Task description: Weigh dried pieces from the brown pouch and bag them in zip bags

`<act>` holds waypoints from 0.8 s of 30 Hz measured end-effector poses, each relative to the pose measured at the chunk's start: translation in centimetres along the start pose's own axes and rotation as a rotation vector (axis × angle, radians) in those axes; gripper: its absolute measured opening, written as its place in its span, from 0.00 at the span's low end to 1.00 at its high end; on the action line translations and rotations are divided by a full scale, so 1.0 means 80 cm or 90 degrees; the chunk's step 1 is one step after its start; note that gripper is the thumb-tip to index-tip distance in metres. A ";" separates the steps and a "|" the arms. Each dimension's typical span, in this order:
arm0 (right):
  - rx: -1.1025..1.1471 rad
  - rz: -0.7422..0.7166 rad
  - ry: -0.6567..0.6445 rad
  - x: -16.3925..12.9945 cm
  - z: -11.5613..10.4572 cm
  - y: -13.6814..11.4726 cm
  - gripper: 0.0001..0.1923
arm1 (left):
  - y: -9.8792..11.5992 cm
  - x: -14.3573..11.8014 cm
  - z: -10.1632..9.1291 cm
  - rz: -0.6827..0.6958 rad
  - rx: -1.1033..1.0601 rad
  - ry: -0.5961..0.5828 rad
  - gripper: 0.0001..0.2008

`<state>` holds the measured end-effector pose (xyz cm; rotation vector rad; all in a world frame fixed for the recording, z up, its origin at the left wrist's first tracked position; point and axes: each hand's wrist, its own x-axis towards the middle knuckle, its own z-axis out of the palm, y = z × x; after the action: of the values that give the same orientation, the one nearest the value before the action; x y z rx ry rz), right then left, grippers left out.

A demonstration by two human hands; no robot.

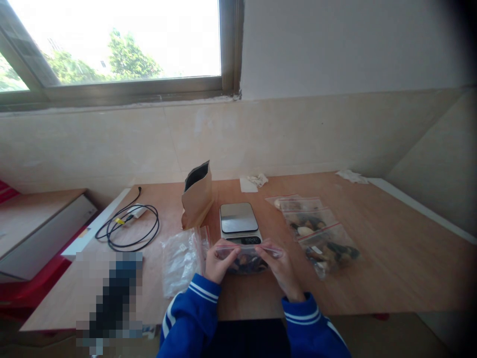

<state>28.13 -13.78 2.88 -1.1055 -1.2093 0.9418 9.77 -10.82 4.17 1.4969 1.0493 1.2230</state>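
Observation:
Both hands pinch the red-edged top of a clear zip bag (246, 266) in front of me. Dark and brown pieces lie inside it; I cannot make out their kind. My left hand (219, 259) grips the bag's top edge on the left, thumb along the seal. On the right, my right hand (278, 263) is closed on the same edge. Just beyond the bag stands a kitchen scale (239, 219) with a bare metal plate and a dark display, its near edge partly covered by my fingers.
Filled zip bags (330, 251) overlap on the right. Flat clear bags (182, 258) lie left of my hands, and an open brown paper pouch (198, 199) stands behind them. A coiled black cable (156, 226) rests farther left. Crumpled tissue (259, 180) lies by the wall.

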 end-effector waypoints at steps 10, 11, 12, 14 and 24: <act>0.002 0.021 -0.038 0.000 0.007 -0.015 0.14 | -0.005 0.001 0.004 -0.065 -0.056 -0.071 0.16; -0.009 0.014 -0.045 0.000 0.008 -0.015 0.13 | -0.006 0.000 0.004 -0.068 -0.055 -0.070 0.16; -0.019 0.006 -0.047 0.001 0.009 -0.014 0.12 | -0.006 0.000 0.004 -0.069 -0.056 -0.067 0.16; -0.024 -0.011 -0.035 0.002 0.011 -0.012 0.10 | -0.004 -0.002 0.004 -0.064 -0.048 -0.058 0.16; -0.027 -0.026 -0.016 0.002 0.010 0.004 0.08 | 0.008 -0.001 0.002 0.034 0.075 -0.009 0.13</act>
<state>27.40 -13.43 2.59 -1.1011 -1.2728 0.9046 9.95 -11.06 4.74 1.6308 1.0948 1.2040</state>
